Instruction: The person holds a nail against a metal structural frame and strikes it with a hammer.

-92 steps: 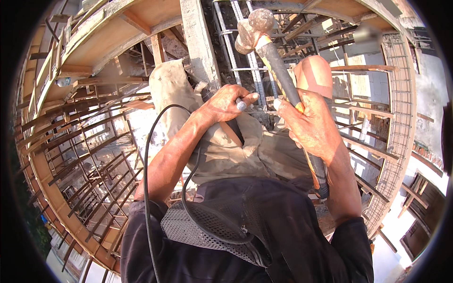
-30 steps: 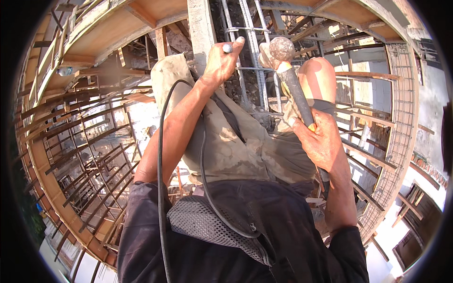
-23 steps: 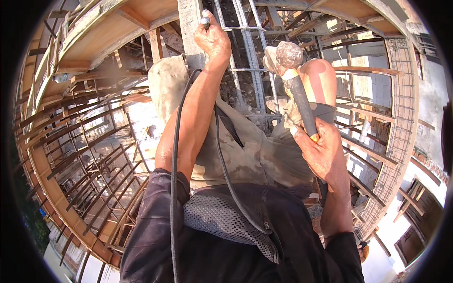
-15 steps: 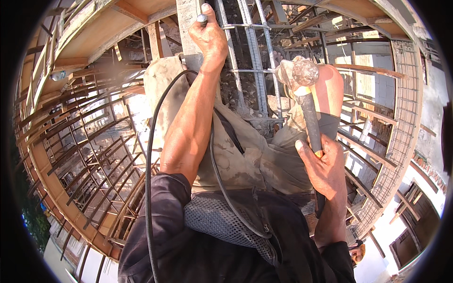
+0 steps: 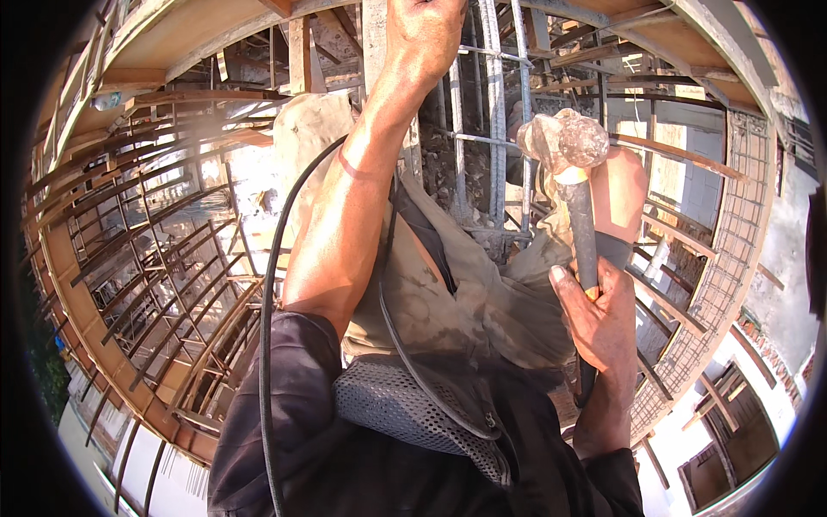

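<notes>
My left hand [image 5: 424,39] is raised at the top edge, over the wooden post and left of the steel bars, and is closed. Half a second ago it gripped a rod-like steel chisel with a round end; now the frame's edge cuts off nearly all of what it holds. My right hand [image 5: 600,320] is wrapped around the middle of a hammer's dark handle. The hammer [image 5: 564,146] points away from me, its blocky head crusted with pale grey matter, above my right knee. Beyond it, vertical ribbed rebar [image 5: 496,112] with cross ties stands between my legs.
A black cable [image 5: 274,258] loops over my left arm and lap. Grey mesh fabric [image 5: 405,409] lies at my waist. Timber formwork and poles [image 5: 164,284] spread below on the left. On the right runs a rebar cage [image 5: 732,233] along a formwork edge. Deep gaps lie between them.
My left hand has moved up and right, partly out of view. My right hand and the hammer have shifted slightly right. The whole view has turned a little.
</notes>
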`<state>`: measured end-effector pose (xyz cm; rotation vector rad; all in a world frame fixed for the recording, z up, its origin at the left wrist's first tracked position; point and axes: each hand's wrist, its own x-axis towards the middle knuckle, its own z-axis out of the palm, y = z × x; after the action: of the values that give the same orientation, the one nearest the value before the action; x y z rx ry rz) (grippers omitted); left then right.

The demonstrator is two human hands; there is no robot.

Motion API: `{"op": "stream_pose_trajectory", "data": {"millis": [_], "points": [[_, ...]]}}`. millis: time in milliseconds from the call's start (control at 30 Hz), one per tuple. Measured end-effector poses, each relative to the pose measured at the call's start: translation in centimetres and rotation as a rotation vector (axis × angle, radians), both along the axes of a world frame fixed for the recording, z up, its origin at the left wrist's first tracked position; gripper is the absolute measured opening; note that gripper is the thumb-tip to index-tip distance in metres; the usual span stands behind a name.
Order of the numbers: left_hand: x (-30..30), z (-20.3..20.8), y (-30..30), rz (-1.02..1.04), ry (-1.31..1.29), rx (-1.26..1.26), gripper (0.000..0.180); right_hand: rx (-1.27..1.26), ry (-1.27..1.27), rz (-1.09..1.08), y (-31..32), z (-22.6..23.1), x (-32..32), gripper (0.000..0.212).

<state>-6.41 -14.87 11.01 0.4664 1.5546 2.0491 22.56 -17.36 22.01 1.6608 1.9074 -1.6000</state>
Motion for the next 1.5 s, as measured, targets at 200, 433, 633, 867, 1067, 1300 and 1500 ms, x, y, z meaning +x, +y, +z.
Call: {"op": "stream_pose_trajectory", "data": {"millis": [200, 433, 633, 867, 1067, 1300, 1500], "points": [[0.1, -6.1, 1.2, -0.141, -0.037, -0.054, 0.031, 0.182, 0.085, 0.031, 1.4, 2.8, -3.6, 0.012], [1.4, -4.7, 0.2, -0.260, 0.361, -0.239, 0.052, 0.119, 0.489, -0.150, 3.5, 1.8, -8.7, 0.020], [1.1, -5.3, -1.7, -0.332, 0.306, -0.278, 0.050, 0.005, 0.197, -0.097, 4.2, 4.2, -8.9, 0.022], [1.7, -3.9, -0.8, -0.363, 0.331, -0.282, 0.049, 0.203, 0.731, -0.165, 3.7, 7.0, -9.1, 0.030], [2.1, -8.4, -1.5, -0.220, 0.446, -0.212, 0.054, -0.098, 0.177, 0.062, 2.9, 1.5, -7.2, 0.025], [0.9, -4.8, -1.7, -0.168, 0.216, -0.176, 0.052, 0.421, 0.385, -0.320, 1.4, 7.5, -10.1, 0.026], [1.7, -5.9, -0.6, -0.204, 0.273, -0.198, 0.052, 0.394, 0.493, -0.206, 1.3, 8.6, -9.8, 0.025]]}}
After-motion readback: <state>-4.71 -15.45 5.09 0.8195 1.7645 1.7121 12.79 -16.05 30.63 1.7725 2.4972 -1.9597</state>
